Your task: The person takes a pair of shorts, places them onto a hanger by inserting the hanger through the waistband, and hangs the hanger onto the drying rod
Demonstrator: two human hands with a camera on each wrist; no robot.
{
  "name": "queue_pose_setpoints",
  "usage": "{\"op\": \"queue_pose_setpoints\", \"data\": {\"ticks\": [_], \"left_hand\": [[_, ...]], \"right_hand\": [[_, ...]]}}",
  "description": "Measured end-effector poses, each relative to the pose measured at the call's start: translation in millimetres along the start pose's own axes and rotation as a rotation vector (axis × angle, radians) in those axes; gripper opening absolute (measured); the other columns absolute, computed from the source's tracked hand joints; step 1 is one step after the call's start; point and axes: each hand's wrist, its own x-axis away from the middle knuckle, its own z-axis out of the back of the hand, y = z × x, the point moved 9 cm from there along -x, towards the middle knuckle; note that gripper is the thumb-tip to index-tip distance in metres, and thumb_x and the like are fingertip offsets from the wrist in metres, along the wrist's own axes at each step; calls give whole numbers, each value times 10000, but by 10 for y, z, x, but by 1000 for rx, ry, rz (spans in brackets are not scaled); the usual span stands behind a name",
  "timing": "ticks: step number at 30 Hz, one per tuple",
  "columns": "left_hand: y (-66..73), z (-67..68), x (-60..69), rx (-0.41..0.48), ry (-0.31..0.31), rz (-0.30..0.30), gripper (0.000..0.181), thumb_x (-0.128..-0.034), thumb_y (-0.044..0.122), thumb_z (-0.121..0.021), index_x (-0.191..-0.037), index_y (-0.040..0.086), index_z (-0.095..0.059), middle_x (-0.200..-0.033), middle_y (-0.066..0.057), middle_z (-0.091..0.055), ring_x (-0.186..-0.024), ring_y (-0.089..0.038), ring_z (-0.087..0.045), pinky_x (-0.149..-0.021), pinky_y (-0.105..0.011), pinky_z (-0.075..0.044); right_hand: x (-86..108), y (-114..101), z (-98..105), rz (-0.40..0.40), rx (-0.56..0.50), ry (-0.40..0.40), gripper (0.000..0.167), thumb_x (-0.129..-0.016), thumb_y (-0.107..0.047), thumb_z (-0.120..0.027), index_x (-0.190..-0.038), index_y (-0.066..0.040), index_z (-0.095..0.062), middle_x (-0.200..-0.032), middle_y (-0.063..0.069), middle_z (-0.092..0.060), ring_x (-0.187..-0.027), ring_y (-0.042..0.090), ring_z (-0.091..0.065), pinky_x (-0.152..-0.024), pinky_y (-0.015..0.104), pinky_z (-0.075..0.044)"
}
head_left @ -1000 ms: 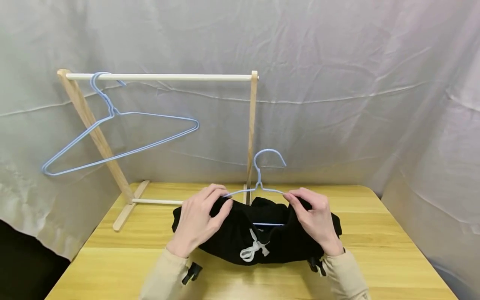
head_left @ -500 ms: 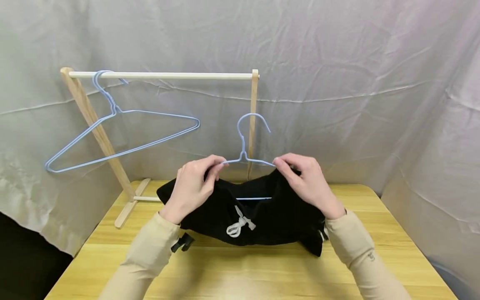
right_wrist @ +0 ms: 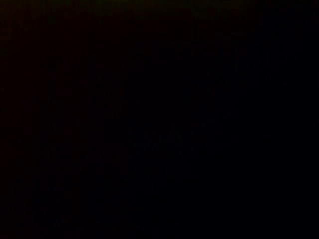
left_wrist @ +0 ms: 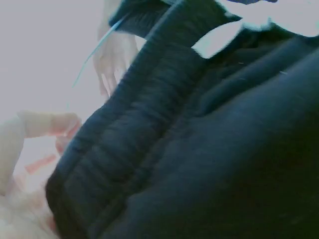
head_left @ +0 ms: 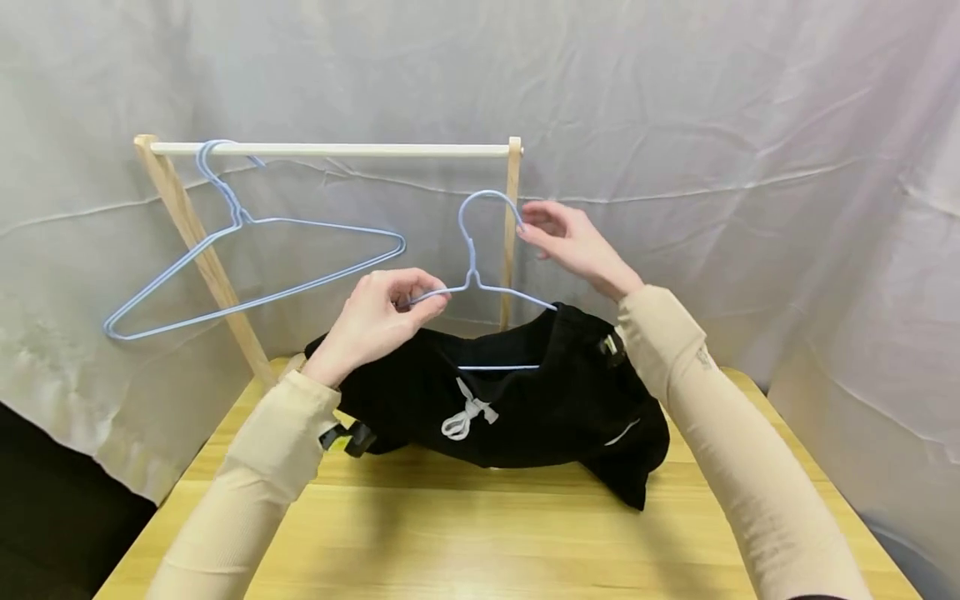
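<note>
A light-blue wire hanger (head_left: 472, 258) stands upright with its lower part inside black drawstring pants (head_left: 480, 425). A white bow (head_left: 468, 412) is tied at the front of the pants' gathered waistband (left_wrist: 144, 99). My left hand (head_left: 382, 312) pinches the hanger's left shoulder beside the waistband. At the tip of the hook, my right hand (head_left: 566, 237) holds the hanger between thumb and fingers. The bottom bar shows through the waist opening; its ends are hidden in the cloth. The right wrist view is nearly black.
A wooden rack with a white rail (head_left: 330, 150) stands behind and to the left. Light-blue hangers (head_left: 247, 308) hang at its left end. Under the pants lies the wooden table (head_left: 465, 533), with a grey curtain (head_left: 675, 108) behind it.
The hanger and pants have risen and shifted left. My right hand has moved from the hanger's right shoulder up to its hook; my left hand still pinches the left shoulder.
</note>
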Motion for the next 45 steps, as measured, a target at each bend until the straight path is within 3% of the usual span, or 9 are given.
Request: {"op": "queue_pose_setpoints", "data": {"ticks": [3, 6, 11, 15, 19, 25, 33, 37, 45], "left_hand": [[-93, 28, -90, 76, -69, 76, 201, -897, 340, -755, -949, 146, -765, -657, 56, -603, -665, -97, -521, -640, -255, -423], [-181, 73, -148, 97, -74, 160, 314, -846, 445, -788, -837, 134, -754, -605, 91, -586, -723, -99, -515, -673, -264, -415], [-166, 173, -213, -8, 29, 155, 421, -775, 552, -811, -660, 157, -723, -564, 56, -578, -700, -133, -496, -644, -288, -400], [-107, 270, -235, -72, 139, 103, 458, -750, 553, -829, -578, 152, -690, -554, 47, -574, -676, -145, -497, -612, -285, -391], [-62, 388, -229, -131, 239, 85, 529, -726, 585, -833, -535, 139, -623, -522, 53, -516, -646, -157, -494, -574, -299, -373], [-49, 618, -209, -224, 325, 173, 628, -659, 750, -781, -572, 163, -577, -537, 86, -456, -660, -182, -502, -608, -356, -399], [94, 1044, -236, -305, 367, 227, 640, -615, 801, -770, -623, 171, -655, -543, 110, -515, -728, -179, -536, -655, -370, -404], [159, 1297, -242, -329, 400, 251, 595, -593, 793, -789, -626, 209, -682, -539, 188, -521, -748, -134, -524, -678, -366, -379], [330, 1957, -173, -430, 543, 303, 452, -567, 801, -789, -556, 404, -574, -502, 339, -419, -654, 18, -402, -707, -346, -245]], "right_hand": [[-150, -66, 11, 6, -109, 13, 512, -1034, -153, -532, -1503, 3, -395, -1494, 217, -494, -1302, 268, -546, -809, 220, -520], [-249, -105, 29, 11, -126, 48, 512, -1025, -215, -563, -1489, -37, -440, -1436, 174, -540, -1236, 180, -569, -759, 248, -519], [-326, -169, 133, 51, -64, 186, 389, -996, -288, -626, -1294, -38, -629, -1078, 27, -683, -897, 47, -637, -614, 239, -476], [-355, -217, 193, 67, 6, 244, 317, -980, -270, -657, -1164, -13, -682, -835, -107, -644, -709, 13, -622, -549, 206, -456], [-390, -247, 197, 50, 81, 221, 313, -973, -263, -665, -1155, -9, -683, -820, -103, -650, -697, 12, -617, -555, 191, -464], [-415, -290, 217, 58, 193, 189, 290, -968, -246, -670, -1127, -4, -675, -834, -23, -686, -627, -20, -609, -564, 175, -483], [-410, -298, 235, 54, 212, 175, 291, -974, -257, -664, -1112, 0, -662, -828, -18, -676, -610, -19, -588, -583, 178, -487], [-397, -310, 230, 52, 212, 177, 290, -979, -253, -658, -1116, 3, -655, -844, 1, -677, -627, 0, -597, -585, 173, -488], [-398, -334, 184, 53, 224, 181, 280, -981, -251, -654, -1114, -4, -656, -820, -17, -659, -613, -1, -575, -584, 175, -481]]}}
